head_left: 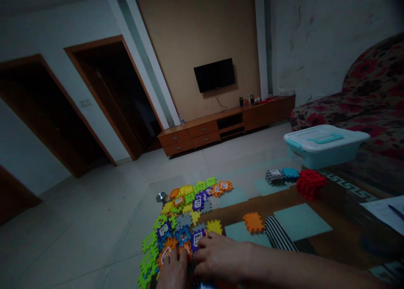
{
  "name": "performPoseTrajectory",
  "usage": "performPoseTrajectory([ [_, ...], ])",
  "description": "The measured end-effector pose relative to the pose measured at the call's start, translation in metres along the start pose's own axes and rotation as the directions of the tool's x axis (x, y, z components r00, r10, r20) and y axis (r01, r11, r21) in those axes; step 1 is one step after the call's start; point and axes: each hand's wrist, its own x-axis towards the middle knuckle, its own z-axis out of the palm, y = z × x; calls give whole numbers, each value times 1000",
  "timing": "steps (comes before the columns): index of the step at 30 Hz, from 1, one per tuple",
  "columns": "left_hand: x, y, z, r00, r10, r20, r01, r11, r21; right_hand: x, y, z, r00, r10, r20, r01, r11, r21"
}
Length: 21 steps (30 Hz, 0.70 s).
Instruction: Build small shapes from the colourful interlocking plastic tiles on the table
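A heap of interlocking plastic puzzle tiles in green, yellow, orange, blue, purple and grey spreads along the left side of the glass table. My left hand [173,274] rests at the near end of the heap, fingers stretched over an orange tile with a white window insert [166,253]. Beside it, my right hand [221,255] reaches in from the right with its fingers bent and apart, next to a purple tile with a white window [197,239]. A yellow tile [214,226] lies just beyond that hand. Neither hand visibly lifts a tile.
A single orange tile [253,223] and striped cloth [279,233] lie to the right. Farther back are a red tile stack [311,184], grey tiles [274,177], blue tiles [290,174] and a lidded turquoise box [325,154]. Paper with a pen [396,211] sits at the right edge.
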Motion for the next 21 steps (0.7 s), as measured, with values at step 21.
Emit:
performPoseTrajectory([
  [21,2,-11,13,988,18,-154,-36,993,-113,-101,62,-14,797,592,-118,-515,769,379],
])
